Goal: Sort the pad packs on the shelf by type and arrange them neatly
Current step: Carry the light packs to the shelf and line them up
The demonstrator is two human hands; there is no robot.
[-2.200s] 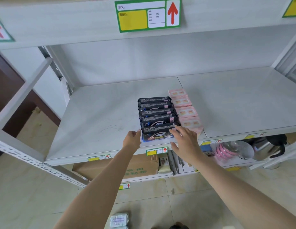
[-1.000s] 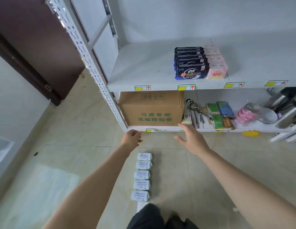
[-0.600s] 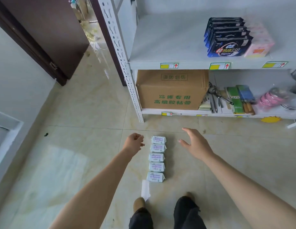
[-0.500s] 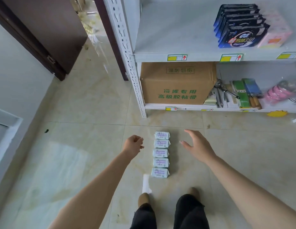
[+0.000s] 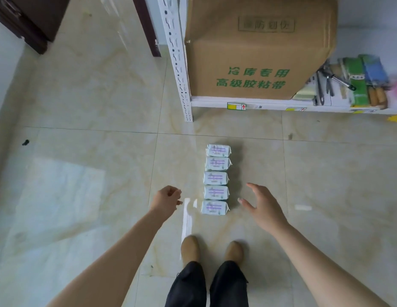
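Note:
Several white pad packs with purple print [image 5: 216, 181] lie in a straight row on the tiled floor, in front of my feet. My left hand [image 5: 167, 199] hovers just left of the row's near end, fingers loosely curled, holding nothing. My right hand [image 5: 260, 204] hovers just right of the row, fingers spread and relaxed, empty. Neither hand touches a pack. The upper shelf with the dark and pink packs is out of view.
The white shelf post [image 5: 178, 58] stands ahead. On the bottom shelf [image 5: 248, 104] sit a brown cardboard box [image 5: 257, 47] and, to its right, tools and green and blue packets [image 5: 357, 78]. A dark wooden door frame [image 5: 26, 21] is at far left.
My view has dropped from the shelf to the floor. Both hands came off the dark packs on the shelf and lowered to either side of the white packs' row.

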